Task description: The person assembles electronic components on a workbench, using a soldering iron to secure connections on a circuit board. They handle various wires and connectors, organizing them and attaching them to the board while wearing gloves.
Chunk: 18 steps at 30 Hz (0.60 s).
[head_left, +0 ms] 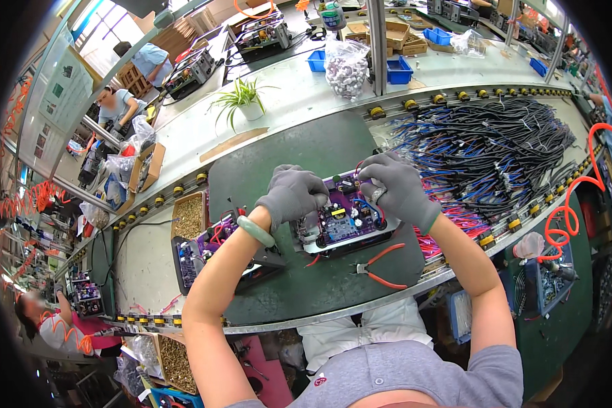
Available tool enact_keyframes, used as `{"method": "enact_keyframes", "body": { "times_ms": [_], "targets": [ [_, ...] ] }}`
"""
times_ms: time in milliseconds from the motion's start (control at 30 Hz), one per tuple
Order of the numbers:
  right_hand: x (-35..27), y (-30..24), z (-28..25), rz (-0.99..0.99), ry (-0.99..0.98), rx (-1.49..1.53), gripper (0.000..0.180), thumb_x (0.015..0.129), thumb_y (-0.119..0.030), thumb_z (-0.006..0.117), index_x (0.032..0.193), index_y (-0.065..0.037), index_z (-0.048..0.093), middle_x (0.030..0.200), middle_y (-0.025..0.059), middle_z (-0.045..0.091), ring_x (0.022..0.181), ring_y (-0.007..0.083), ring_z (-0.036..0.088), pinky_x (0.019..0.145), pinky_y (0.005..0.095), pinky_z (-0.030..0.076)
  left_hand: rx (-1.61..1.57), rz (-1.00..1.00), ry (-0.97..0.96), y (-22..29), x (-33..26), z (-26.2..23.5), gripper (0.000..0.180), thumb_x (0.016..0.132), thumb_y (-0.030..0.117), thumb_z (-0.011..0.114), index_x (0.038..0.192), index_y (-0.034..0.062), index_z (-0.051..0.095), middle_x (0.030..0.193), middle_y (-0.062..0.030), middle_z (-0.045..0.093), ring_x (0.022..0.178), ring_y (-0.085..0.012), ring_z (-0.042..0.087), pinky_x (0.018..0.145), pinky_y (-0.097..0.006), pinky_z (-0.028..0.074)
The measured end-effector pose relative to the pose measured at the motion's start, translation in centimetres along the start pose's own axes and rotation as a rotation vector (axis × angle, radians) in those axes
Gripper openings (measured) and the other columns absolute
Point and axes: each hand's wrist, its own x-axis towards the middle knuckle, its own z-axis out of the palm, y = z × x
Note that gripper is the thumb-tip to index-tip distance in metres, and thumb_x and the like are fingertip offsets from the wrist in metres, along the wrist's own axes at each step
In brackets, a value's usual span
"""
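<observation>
A purple circuit board (350, 214) in a pale metal frame lies on the green work mat (319, 282) in front of me. It carries capacitors, a yellow-topped part and several coloured wires. My left hand (294, 194), in a grey glove, is at the board's left end with fingers curled together; what they grip is hidden. At the right end, my gloved right hand (398, 187) pinches near the blue wires and a small silvery part, though its hold is unclear. Red-handled pliers (382, 267) lie on the mat, nearer to me. Left of the board sits a second purple board assembly (200, 255).
A large bundle of black cables (503, 143) covers the bench at right. Behind the mat are a potted plant (251, 109) and a bag of white parts (347, 68). A box of small brass-coloured parts (189, 216) stands at left. An orange coiled hose (564, 217) hangs at right.
</observation>
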Motion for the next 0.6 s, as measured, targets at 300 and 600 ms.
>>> {"method": "enact_keyframes", "body": {
  "times_ms": [300, 600],
  "targets": [
    [0.0, -0.5, 0.1, 0.006, 0.004, 0.006, 0.011, 0.08, -0.02, 0.075, 0.086, -0.012, 0.071, 0.1, 0.0026, 0.069, 0.104, 0.0241, 0.062, 0.09, 0.041, 0.048, 0.214, -0.129, -0.409, 0.8, 3.1, -2.5, 0.036, 0.075, 0.047, 0.071, 0.094, 0.0175, 0.079, 0.089, -0.0069, 0.075, 0.088, -0.0279, 0.07, 0.088, -0.038, 0.049],
    [0.1, -0.1, 0.0, -0.007, -0.078, 0.001, 0.011, 0.081, -0.02, 0.073, 0.087, -0.011, 0.072, 0.101, 0.002, 0.069, 0.104, 0.0246, 0.062, 0.09, 0.0433, 0.049, -0.261, -0.176, -0.176, -1.6, 2.1, -1.1, 0.039, 0.078, 0.038, 0.078, 0.094, 0.0032, 0.075, 0.084, -0.0118, 0.072, 0.08, -0.0205, 0.067, 0.072, -0.033, 0.052]
  ]
}}
